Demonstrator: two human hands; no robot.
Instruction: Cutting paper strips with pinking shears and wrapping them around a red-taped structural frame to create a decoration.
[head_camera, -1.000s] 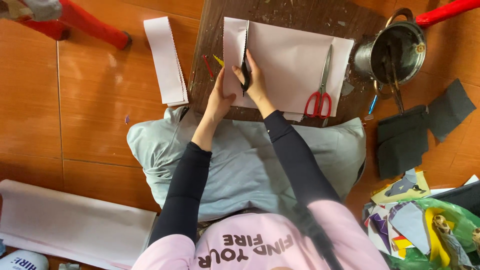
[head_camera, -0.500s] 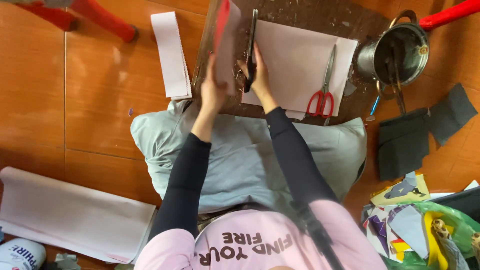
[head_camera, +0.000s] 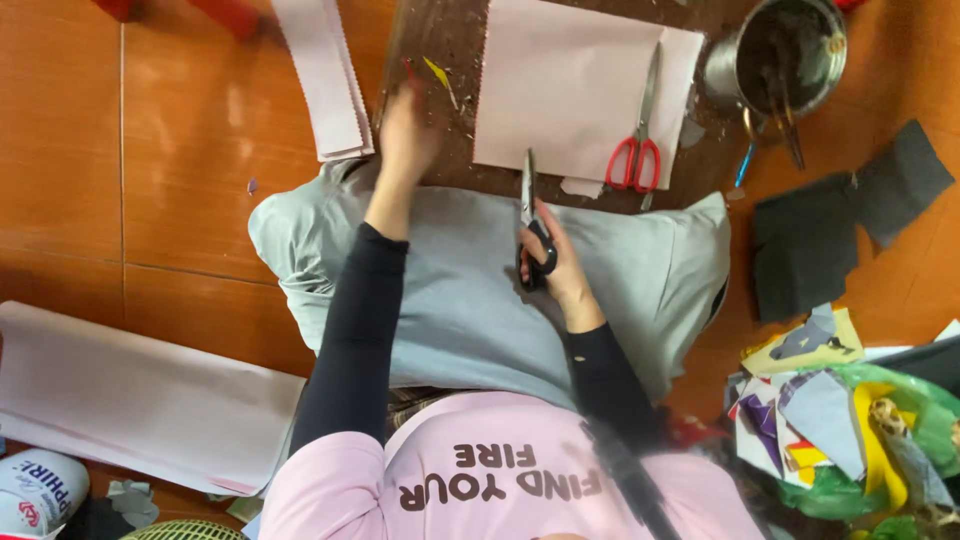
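Right hand (head_camera: 560, 265) gripping black scissors (head_camera: 530, 225); left hand (head_camera: 408, 135) blurred, grip unclear, on board (head_camera: 440, 40). Beyond right hand: paper sheet (head_camera: 570, 90), red scissors (head_camera: 640, 130), metal pot (head_camera: 780, 55).

View: one camera on the person's head.
Faces: straight down, over the lap, to the dark board (head_camera: 450, 60) on the floor (head_camera: 180, 150).
How near: close, arm's reach from the hands.

Pot: a metal pot (head_camera: 785, 60) sits top right, tools inside.
Scissors: red-handled scissors (head_camera: 640, 130) lie on the board.
Felt: dark felt pieces (head_camera: 840, 235) on the floor, right.
Scraps: coloured scraps (head_camera: 830, 410) piled below them.
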